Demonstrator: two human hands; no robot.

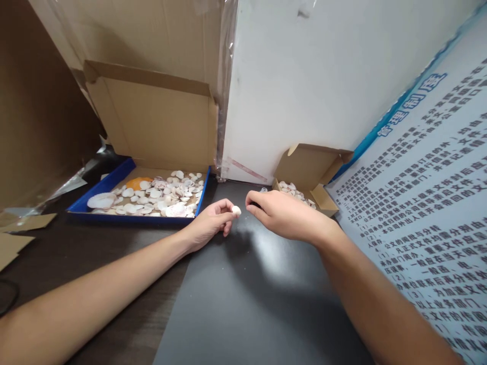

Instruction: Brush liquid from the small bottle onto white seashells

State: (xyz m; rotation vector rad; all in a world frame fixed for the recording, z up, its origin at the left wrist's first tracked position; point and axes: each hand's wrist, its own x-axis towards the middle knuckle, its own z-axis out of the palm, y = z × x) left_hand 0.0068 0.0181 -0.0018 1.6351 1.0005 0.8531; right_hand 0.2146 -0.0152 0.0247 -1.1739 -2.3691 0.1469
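A small white ribbed shell (236, 210) is pinched between the thumb and fingers of my left hand (213, 220), above the grey mat near the middle. Just right of it, my right hand (279, 210) has its fingers curled together, and what they hold, if anything, is hidden. To the left, a blue-edged box (129, 218) carries many pale shells (152, 195) and an orange one (138, 183). Beyond my right hand stands a small cardboard box (324, 198) with white shells (292, 189) in it, partly covered by my hand.
The grey mat (228, 309) lies over a dark wooden table (125, 268). Cardboard pieces (26, 223) and a black cable (15, 294) are at the left. A white panel (297, 91) rises behind, and a printed poster (429, 187) leans at the right.
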